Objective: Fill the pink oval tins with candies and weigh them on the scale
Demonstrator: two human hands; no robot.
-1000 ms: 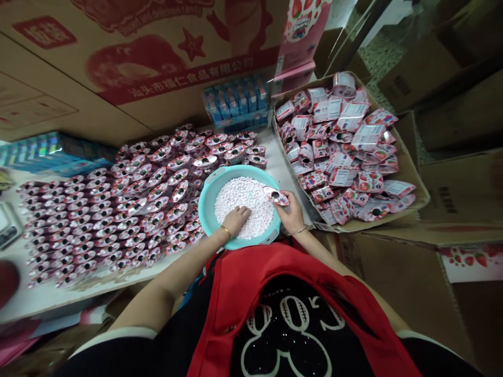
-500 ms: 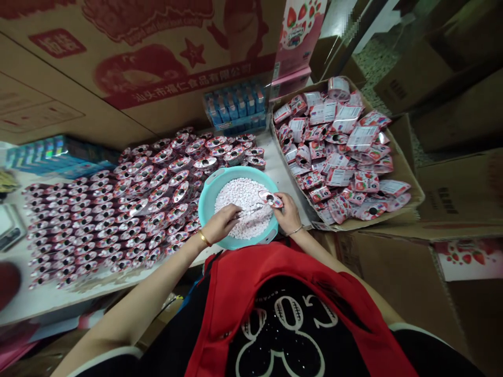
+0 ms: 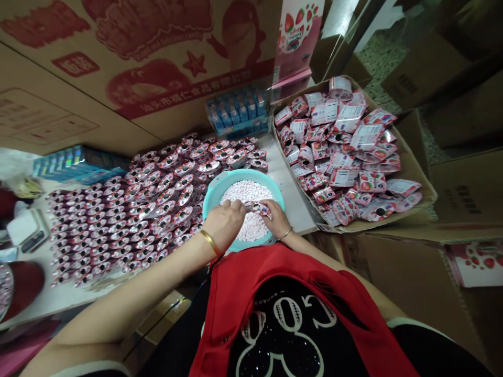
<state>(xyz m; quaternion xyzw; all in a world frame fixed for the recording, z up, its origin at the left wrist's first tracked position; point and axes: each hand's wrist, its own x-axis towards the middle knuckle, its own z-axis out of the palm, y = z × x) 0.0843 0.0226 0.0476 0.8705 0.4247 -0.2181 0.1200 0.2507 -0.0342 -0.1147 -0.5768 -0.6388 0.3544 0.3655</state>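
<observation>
Over a turquoise basin (image 3: 211,195) filled with small pale pink candies (image 3: 249,189), both my hands are close together. My right hand (image 3: 277,220) is closed around a small red-and-white candy packet (image 3: 260,208), its printed oval end facing up. My left hand (image 3: 225,224) is closed with its knuckles up, on a small, shiny spoon-like scoop (image 3: 248,207) that meets the packet's near end. Most of the scoop is hidden by my fingers. Whether candies are passing into the packet, I cannot tell.
Left of the basin, many similar packets (image 3: 129,220) stand upright in rows. A carton (image 3: 426,201) heaped with packets is at the right. Blue packs (image 3: 236,110) and a large printed carton (image 3: 165,104) line the back. A scale (image 3: 33,241) sits far left.
My left hand has moved up and right, turning over as it brings the scoop against the packet. My right hand has shifted slightly, tilting the packet. The camera view has turned a little.
</observation>
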